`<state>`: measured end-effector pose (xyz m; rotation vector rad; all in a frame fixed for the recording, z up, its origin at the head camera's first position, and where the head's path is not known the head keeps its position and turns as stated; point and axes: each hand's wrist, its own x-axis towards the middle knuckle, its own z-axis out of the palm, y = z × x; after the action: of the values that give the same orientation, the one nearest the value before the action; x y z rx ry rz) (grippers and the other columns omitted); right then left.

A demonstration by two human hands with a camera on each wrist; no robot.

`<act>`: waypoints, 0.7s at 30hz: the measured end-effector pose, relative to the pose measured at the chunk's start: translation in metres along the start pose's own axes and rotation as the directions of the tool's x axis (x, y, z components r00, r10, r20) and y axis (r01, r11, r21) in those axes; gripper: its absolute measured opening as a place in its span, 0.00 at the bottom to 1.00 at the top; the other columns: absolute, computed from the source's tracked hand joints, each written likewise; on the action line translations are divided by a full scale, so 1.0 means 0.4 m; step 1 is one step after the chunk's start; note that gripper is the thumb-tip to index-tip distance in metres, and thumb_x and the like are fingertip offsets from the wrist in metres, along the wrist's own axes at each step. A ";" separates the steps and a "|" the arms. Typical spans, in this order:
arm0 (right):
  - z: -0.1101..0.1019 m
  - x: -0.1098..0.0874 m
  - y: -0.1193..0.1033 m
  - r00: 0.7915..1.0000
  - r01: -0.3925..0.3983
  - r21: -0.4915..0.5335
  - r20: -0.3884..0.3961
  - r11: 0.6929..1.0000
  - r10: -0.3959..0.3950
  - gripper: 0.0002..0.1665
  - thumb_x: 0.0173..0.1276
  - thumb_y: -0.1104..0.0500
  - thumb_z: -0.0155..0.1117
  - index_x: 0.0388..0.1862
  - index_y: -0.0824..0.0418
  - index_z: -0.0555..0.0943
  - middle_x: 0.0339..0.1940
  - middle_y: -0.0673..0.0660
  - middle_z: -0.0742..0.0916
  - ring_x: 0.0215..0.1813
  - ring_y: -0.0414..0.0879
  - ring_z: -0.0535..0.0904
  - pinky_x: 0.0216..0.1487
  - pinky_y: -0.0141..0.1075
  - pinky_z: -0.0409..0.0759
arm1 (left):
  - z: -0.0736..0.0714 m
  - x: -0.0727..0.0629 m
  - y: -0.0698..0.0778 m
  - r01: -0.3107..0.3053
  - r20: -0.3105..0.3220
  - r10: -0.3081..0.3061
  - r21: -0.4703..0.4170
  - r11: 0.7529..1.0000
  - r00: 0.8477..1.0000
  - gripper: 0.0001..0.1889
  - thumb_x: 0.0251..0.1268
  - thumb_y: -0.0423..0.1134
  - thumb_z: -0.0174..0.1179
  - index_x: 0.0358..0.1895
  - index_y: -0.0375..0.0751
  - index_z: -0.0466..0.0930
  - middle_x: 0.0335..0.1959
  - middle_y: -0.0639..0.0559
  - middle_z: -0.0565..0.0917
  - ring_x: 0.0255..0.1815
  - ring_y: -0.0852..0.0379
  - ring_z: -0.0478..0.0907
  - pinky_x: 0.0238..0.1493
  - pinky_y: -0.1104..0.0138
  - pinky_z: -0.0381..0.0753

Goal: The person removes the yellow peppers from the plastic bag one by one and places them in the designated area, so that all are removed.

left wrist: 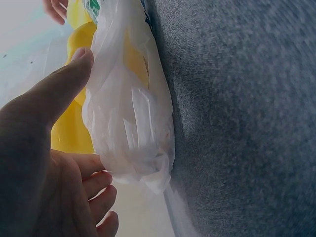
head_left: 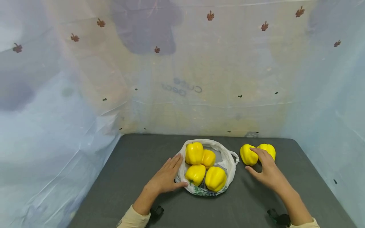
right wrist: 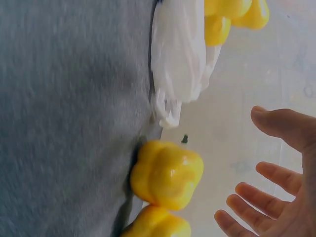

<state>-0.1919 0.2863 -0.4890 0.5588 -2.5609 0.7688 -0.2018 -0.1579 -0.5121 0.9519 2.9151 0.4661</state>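
Note:
A white plastic bag (head_left: 232, 169), its mouth spread wide, stands on the dark table with several yellow bell peppers (head_left: 215, 179) inside. Along the bag's left side rests my left hand (head_left: 163, 177), fingers extended and thumb at the near rim. The left wrist view shows that thumb against the plastic (left wrist: 131, 113). To the right of the bag, two more yellow bell peppers (right wrist: 167, 175) lie side by side. Over them hovers my right hand (head_left: 268, 171), fingers spread and holding nothing; in the right wrist view it is apart from both peppers.
The dark grey table (head_left: 128, 158) has its far edge against a pale printed plastic sheet (head_left: 214, 117). Similar sheeting hangs on both sides. A looped bag handle (head_left: 235, 157) sticks out toward the two loose peppers.

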 end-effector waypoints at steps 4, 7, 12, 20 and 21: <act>0.015 -0.007 -0.023 1.000 0.017 -0.002 0.015 1.000 -0.017 0.47 0.60 0.61 0.85 0.74 0.68 0.71 0.69 0.69 0.78 0.69 0.68 0.73 0.64 0.68 0.75 | 0.002 0.002 0.002 0.010 0.006 -0.010 0.008 1.000 1.000 0.59 0.72 0.68 0.64 0.88 0.32 0.45 0.90 0.38 0.47 0.90 0.39 0.46 0.87 0.43 0.49; 0.028 -0.013 -0.042 0.999 0.011 0.011 0.036 1.000 -0.011 0.46 0.61 0.60 0.85 0.74 0.67 0.72 0.70 0.68 0.78 0.70 0.67 0.73 0.65 0.68 0.76 | 0.003 0.002 0.001 -0.005 -0.004 0.005 -0.006 1.000 1.000 0.59 0.72 0.68 0.64 0.88 0.31 0.45 0.89 0.36 0.47 0.89 0.38 0.47 0.87 0.42 0.49; 0.051 -0.021 -0.071 0.997 0.009 0.056 0.070 0.998 -0.013 0.43 0.64 0.60 0.83 0.74 0.66 0.74 0.70 0.66 0.79 0.70 0.66 0.73 0.65 0.67 0.75 | 0.001 0.003 0.002 -0.011 -0.006 0.011 0.003 1.000 1.000 0.59 0.72 0.69 0.64 0.88 0.31 0.45 0.89 0.36 0.47 0.89 0.37 0.47 0.86 0.42 0.50; 0.087 -0.032 -0.111 0.993 0.019 0.083 0.117 0.996 -0.028 0.41 0.65 0.58 0.83 0.74 0.66 0.75 0.70 0.67 0.79 0.71 0.67 0.74 0.65 0.68 0.79 | 0.002 0.007 0.003 0.027 0.015 -0.028 0.036 0.999 0.999 0.59 0.71 0.68 0.65 0.88 0.33 0.45 0.90 0.39 0.47 0.90 0.41 0.45 0.88 0.46 0.49; 0.092 -0.033 -0.115 0.992 0.020 0.083 0.120 0.996 -0.029 0.41 0.66 0.58 0.83 0.74 0.65 0.75 0.70 0.67 0.79 0.71 0.68 0.74 0.65 0.68 0.79 | 0.002 0.007 0.003 0.027 0.015 -0.028 0.034 0.999 0.999 0.59 0.71 0.68 0.65 0.88 0.33 0.45 0.90 0.39 0.47 0.90 0.41 0.45 0.88 0.46 0.49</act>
<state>-0.1685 0.2329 -0.5039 0.6812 -2.6370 0.8591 -0.2034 -0.1551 -0.5123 0.9134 2.9273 0.4075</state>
